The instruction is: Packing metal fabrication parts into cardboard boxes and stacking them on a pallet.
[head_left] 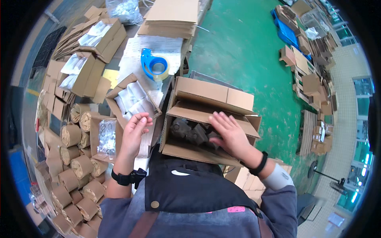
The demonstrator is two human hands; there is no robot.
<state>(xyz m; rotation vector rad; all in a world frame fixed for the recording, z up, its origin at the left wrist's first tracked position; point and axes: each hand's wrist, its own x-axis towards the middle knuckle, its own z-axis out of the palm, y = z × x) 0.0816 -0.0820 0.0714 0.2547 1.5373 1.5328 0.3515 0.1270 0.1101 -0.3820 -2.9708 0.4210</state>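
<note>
An open cardboard carton [190, 152] stands in front of me. Dark grey, lumpy parts [188, 132] lie inside it. My right hand [231, 135] is over the carton's right half, fingers stretched out, touching or just above a cardboard sheet or inner flap [198, 112]. Its thumb reaches down toward the parts. To the left, my left hand [137, 129] hovers with loosely bent fingers and nothing visible in them. Close to it is a small open box [116, 104] of white-wrapped pieces [136, 97]. Below that box, a clear bag of small parts [106, 137] lies in another box.
A blue tape dispenser [147, 63] sits on printed papers [131, 55]. Flat cardboard [168, 16] is stacked at the back. Two boxes of white packets [109, 39] [85, 85] stand at left, above many brown paper-wrapped rolls [71, 135]. Pallets [307, 131] and a fan [337, 184] stand across the green floor [238, 51].
</note>
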